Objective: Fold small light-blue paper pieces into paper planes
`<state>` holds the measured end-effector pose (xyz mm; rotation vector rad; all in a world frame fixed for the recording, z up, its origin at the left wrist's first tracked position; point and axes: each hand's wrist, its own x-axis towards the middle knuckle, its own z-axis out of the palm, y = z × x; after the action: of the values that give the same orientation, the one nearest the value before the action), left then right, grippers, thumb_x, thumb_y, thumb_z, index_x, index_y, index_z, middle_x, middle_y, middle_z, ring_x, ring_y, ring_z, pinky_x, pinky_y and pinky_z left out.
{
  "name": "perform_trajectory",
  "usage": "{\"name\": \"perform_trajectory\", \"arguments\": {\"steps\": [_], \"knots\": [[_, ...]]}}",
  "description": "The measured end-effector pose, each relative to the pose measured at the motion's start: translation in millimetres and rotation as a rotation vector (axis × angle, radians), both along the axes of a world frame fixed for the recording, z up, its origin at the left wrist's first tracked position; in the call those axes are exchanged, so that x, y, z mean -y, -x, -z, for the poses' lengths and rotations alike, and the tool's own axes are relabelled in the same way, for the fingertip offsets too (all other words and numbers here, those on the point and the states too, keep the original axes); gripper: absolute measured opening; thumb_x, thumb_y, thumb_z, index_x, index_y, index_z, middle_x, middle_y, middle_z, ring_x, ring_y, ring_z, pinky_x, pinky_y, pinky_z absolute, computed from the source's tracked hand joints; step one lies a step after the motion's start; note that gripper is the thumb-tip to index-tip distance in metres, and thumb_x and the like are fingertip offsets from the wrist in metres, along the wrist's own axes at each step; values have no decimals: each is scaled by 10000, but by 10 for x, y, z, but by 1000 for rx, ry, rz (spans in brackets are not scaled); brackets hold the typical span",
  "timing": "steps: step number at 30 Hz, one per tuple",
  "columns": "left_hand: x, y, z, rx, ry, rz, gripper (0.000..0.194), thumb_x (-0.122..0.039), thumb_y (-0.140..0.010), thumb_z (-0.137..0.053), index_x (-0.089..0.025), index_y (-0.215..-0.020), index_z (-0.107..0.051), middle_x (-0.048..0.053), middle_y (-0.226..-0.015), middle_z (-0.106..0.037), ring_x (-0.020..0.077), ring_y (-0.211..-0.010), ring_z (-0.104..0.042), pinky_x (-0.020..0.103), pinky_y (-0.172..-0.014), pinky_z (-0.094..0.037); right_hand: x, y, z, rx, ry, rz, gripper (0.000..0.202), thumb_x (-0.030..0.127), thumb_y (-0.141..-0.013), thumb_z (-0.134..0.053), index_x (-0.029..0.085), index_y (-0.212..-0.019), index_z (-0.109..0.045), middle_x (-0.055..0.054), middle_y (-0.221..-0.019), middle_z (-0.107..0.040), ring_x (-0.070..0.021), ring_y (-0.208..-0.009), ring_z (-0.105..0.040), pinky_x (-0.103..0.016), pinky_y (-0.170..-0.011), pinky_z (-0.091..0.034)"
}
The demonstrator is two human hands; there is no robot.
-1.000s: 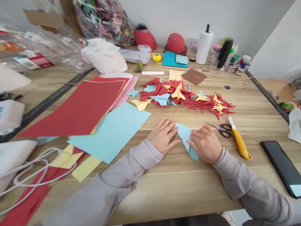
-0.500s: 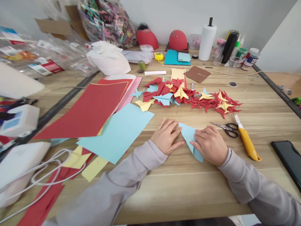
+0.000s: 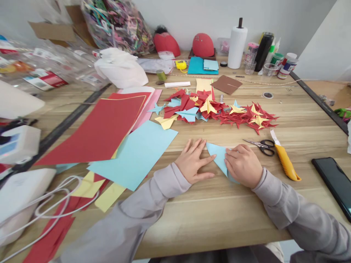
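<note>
A small piece of light blue paper, folded into a triangle-like shape, lies on the wooden table. My left hand rests flat beside its left edge, fingers spread, with a fingertip at the paper. My right hand is closed over the right part of the paper, fingers bunched and pressing down on it; that part is hidden. To the right of this hand lie black-handled scissors and a yellow-handled knife.
Folded red, yellow and blue paper stars and planes are heaped behind my hands. At left lie a large blue sheet, red sheets and white cables. A black phone lies far right. A white paper roll stands at the back.
The fingers of my left hand have spread wider. My right hand has pressed the paper's raised lower flap flatter. The view has shifted slightly.
</note>
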<state>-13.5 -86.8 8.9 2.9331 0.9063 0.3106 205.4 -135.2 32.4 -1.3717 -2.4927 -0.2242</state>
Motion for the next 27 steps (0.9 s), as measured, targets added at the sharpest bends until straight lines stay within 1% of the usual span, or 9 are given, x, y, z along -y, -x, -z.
{"name": "perform_trajectory", "arguments": {"steps": [3, 6, 8, 10, 13, 18, 20, 25, 27], "knots": [[72, -56, -46, 30, -54, -48, 512, -559, -760, -509, -285, -1189, -562, 144, -1430, -304, 388, -1318, -202, 646, -991, -171, 4, 8, -5, 11, -10, 9, 254, 224, -865, -453, 141, -829, -690, -84, -883, -688, -209, -804, -533, -365, -748, -353], [132, -106, -63, 6, -69, -80, 586, -557, -778, -477, -200, -1241, -517, 176, -1358, -410, 356, -1297, -274, 611, -1027, -154, 10, 14, -5, 32, -3, 12, 268, 231, -874, -435, 139, -851, -686, -94, -900, -683, -213, -807, -527, -365, -732, -356], [137, -111, -47, -19, -64, -83, 637, -577, -783, -450, -172, -1273, -481, 180, -1339, -434, 348, -1283, -304, 600, -1037, -146, 16, 18, -2, 46, 7, 13, 273, 232, -876, -430, 128, -867, -683, -108, -916, -677, -217, -820, -521, -366, -732, -358], [116, -91, -24, -38, -54, -62, 662, -604, -771, -446, -190, -1287, -467, 176, -1360, -412, 361, -1290, -286, 615, -1028, -139, 21, 18, 2, 50, 8, 10, 276, 234, -876, -428, 121, -880, -680, -116, -921, -672, -219, -822, -518, -367, -728, -358], [73, -45, -5, -48, -20, 7, 666, -632, -731, -486, -271, -1290, -460, 166, -1408, -342, 391, -1309, -229, 641, -996, -160, 22, 13, 5, 49, 2, 9, 273, 234, -875, -429, 127, -882, -680, -110, -916, -673, -219, -804, -516, -368, -710, -353], [70, -23, -48, -47, 34, 52, 673, -645, -655, -572, -358, -1256, -478, 130, -1455, -255, 413, -1316, -184, 653, -973, -181, 14, 5, -3, 52, 11, 13, 256, 217, -865, -440, 139, -857, -683, -102, -892, -676, -217, -797, -513, -363, -691, -344], [97, -35, -73, -46, 27, 45, 677, -643, -650, -578, -353, -1254, -483, 128, -1451, -266, 411, -1315, -184, 659, -974, -165, 13, 5, -4, 55, 17, 15, 249, 212, -858, -446, 140, -854, -684, -103, -888, -674, -218, -793, -508, -361, -685, -343], [188, -61, -100, -59, 3, 77, 743, -659, -679, -523, -247, -1293, -457, 190, -1393, -354, 374, -1282, -285, 633, -1008, -123, 15, 6, 4, 53, 25, 23, 254, 213, -858, -442, 141, -866, -685, -106, -897, -671, -218, -794, -503, -360, -683, -343], [210, -65, -100, -65, 12, 101, 755, -676, -661, -528, -256, -1286, -466, 193, -1397, -347, 376, -1277, -295, 633, -1007, -118, 16, 6, 7, 58, 27, 27, 262, 218, -862, -436, 140, -863, -686, -107, -898, -672, -219, -787, -500, -360, -679, -343]]}}
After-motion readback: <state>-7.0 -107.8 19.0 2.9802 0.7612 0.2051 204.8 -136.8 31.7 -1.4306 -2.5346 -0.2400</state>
